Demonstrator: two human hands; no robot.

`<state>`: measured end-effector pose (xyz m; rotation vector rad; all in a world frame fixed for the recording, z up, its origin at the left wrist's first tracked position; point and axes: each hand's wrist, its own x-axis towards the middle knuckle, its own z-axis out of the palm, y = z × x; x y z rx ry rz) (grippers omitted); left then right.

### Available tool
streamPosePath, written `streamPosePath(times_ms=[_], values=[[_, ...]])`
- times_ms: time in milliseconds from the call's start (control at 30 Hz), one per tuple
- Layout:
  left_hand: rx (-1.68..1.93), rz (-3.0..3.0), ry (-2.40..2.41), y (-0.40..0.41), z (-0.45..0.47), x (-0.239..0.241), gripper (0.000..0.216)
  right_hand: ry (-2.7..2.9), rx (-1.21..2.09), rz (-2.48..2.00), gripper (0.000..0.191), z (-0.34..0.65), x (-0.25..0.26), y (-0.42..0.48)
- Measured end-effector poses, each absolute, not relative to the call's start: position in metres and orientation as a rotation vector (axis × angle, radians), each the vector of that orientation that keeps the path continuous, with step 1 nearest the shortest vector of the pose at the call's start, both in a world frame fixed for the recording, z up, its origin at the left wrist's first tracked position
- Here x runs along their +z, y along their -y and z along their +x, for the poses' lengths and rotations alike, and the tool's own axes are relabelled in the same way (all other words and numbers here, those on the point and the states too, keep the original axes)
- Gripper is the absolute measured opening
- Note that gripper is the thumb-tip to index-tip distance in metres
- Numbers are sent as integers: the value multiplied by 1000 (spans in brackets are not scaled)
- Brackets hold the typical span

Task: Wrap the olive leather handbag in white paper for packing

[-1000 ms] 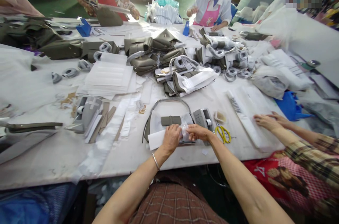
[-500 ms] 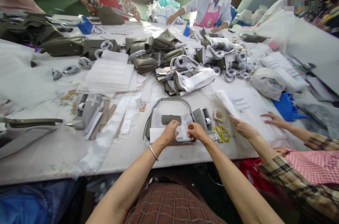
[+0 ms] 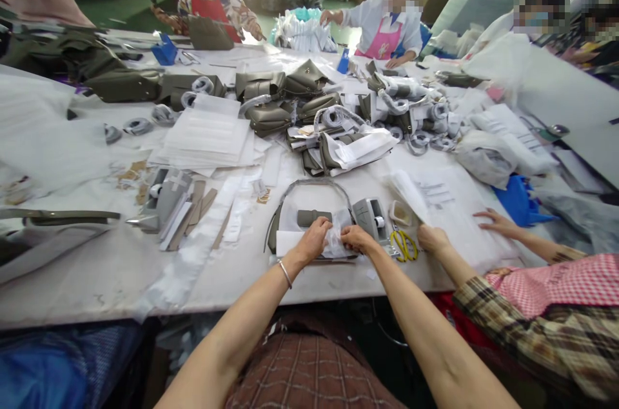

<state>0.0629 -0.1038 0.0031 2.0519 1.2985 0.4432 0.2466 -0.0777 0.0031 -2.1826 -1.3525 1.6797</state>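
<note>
Both hands pinch one crinkled clear plastic wrap (image 3: pixel 334 240): left hand (image 3: pixel 313 239) and right hand (image 3: pixel 358 239) closed on its edges, fingertips nearly meeting. Wrap lies on one flat olive-grey leather handbag with a curved handle (image 3: pixel 309 218), at the near edge of the white worktable (image 3: pixel 111 267). One white paper sheet (image 3: pixel 288 242) tucked under the left hand. Just right of the bag: one grey tape dispenser (image 3: pixel 369 216), then one pair of yellow-handled scissors (image 3: pixel 404 245). Beyond those, a neighbour's two hands (image 3: pixel 432 238) on a white foam sheet (image 3: pixel 449 209). Three people sit along the far side.
</note>
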Motion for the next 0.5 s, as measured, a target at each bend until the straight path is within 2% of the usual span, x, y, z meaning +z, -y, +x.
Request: streamPosePath(times_ms=[100,200,333,500], values=[[308,2074,-1513,110,58,18,40,1293,1652,-2135,11,250,4,86],[134,2010,-1604,109,46,28,42,1258,1619,-2074,12,253,5,94],[-149,1842,-1479,86,29,37,51,1233,1582,-2047,12,256,5,100],[-334,1774,-1353,58,17,44,33,1309,1488,-2061,8,262,13,96]])
